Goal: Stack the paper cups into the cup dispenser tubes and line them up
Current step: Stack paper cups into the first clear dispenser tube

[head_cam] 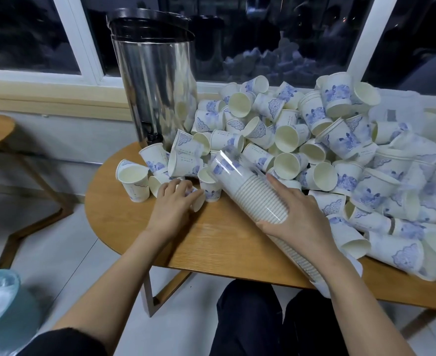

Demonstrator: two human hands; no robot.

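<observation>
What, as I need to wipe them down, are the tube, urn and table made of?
Tube: clear, glossy plastic by the look; the stacked cups show through its wall. Urn: polished metal, probably stainless steel; it mirrors the loose cups beside it. Table: wood or wood veneer, matte; grain lines run across the top.

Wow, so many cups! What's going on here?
A person is filling a clear dispenser tube with paper cups. The right hand holds the tilted tube, already partly stacked, while the left hand grips a loose cup on the wooden table. A big pile of cups lies unsorted beside them.
</observation>
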